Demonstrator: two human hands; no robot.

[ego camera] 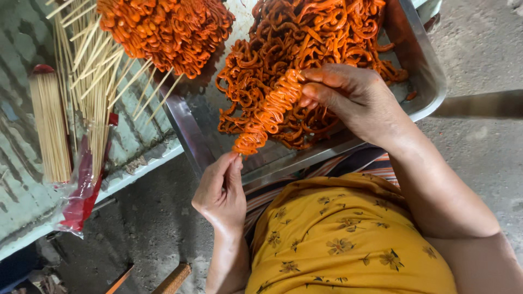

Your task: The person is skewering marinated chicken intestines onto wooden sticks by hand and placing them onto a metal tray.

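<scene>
My left hand (pixel 220 190) pinches the bare lower end of a skewer (pixel 268 115) packed with curled orange food strips. The skewer slants up to the right over the metal tray (pixel 430 81). My right hand (pixel 351 95) grips the skewer's upper end, its fingers pressed on the topmost strips. Under both hands the tray holds a loose heap of the same orange strips (pixel 316 32).
A pile of filled skewers (pixel 163 30) lies at the top left, sticks fanning out over a green table (pixel 22 179). A bundle of bare bamboo sticks (pixel 49 125) and a red-and-clear plastic bag (pixel 84 190) lie beside it. Grey concrete floor (pixel 479 147) is on the right.
</scene>
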